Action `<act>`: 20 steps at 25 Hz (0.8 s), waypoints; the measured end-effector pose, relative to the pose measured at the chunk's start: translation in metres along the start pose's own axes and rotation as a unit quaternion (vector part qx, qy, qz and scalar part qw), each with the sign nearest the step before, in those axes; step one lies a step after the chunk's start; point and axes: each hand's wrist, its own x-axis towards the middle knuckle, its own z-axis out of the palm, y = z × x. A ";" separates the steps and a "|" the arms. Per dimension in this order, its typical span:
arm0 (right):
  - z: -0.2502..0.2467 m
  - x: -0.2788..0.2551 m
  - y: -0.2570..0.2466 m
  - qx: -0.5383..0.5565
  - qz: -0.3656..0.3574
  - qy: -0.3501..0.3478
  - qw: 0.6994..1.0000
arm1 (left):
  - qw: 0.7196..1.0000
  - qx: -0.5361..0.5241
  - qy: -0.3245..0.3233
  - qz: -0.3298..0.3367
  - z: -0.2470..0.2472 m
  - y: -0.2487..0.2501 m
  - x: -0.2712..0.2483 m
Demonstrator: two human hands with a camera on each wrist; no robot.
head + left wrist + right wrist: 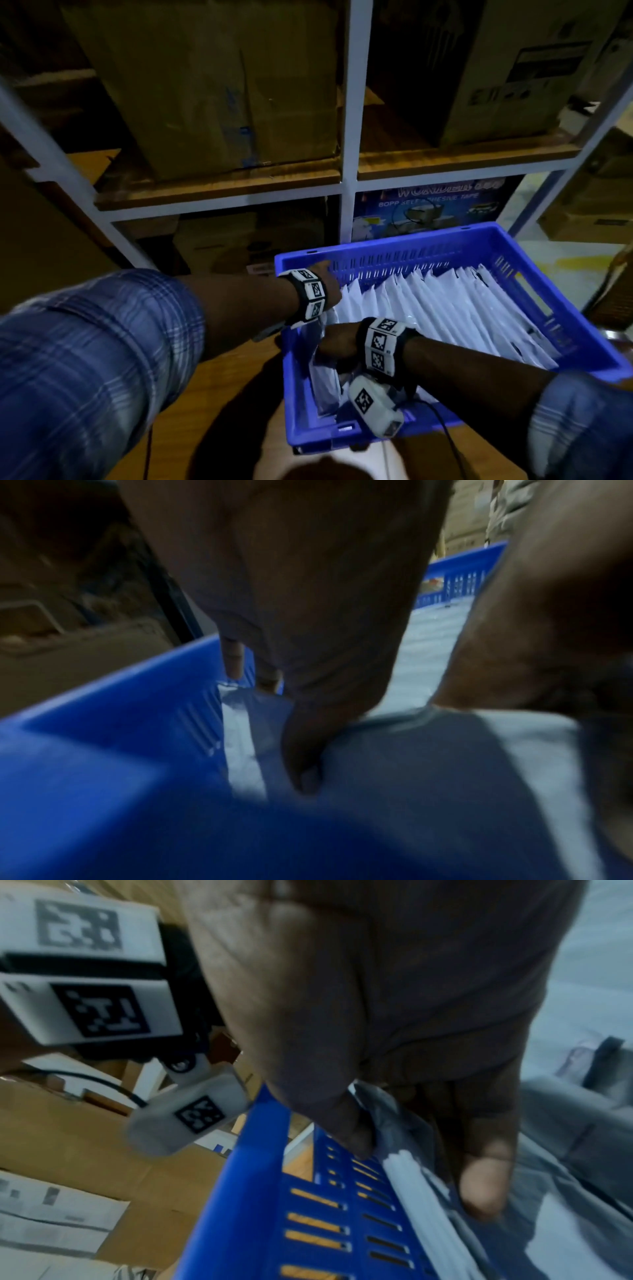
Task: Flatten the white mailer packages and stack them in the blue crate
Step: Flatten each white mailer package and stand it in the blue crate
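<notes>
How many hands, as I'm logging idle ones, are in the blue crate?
2: the left hand at the far-left corner of the blue crate; right hand nearer, each gripping a mailer.

Across the upper half of the head view: a white metal shelving rack point(350, 102) with wooden shelf boards point(219, 186). Upper left bay: a large brown cardboard box point(205, 85) with a blue scuff near its lower right. Upper right bay: another carton with a printed label point(534, 68), dim and hard to read. Lower right bay: a blue printed tape box point(428, 209), lettering partly legible. Lower left bay: more cartons point(246, 240) in shadow. Along the bottom left: a wooden surface point(226, 411).
</notes>
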 end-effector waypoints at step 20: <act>0.000 0.028 -0.014 0.073 -0.085 -0.008 0.994 | 0.993 -0.058 -0.103 0.023 -0.001 -0.013 -0.021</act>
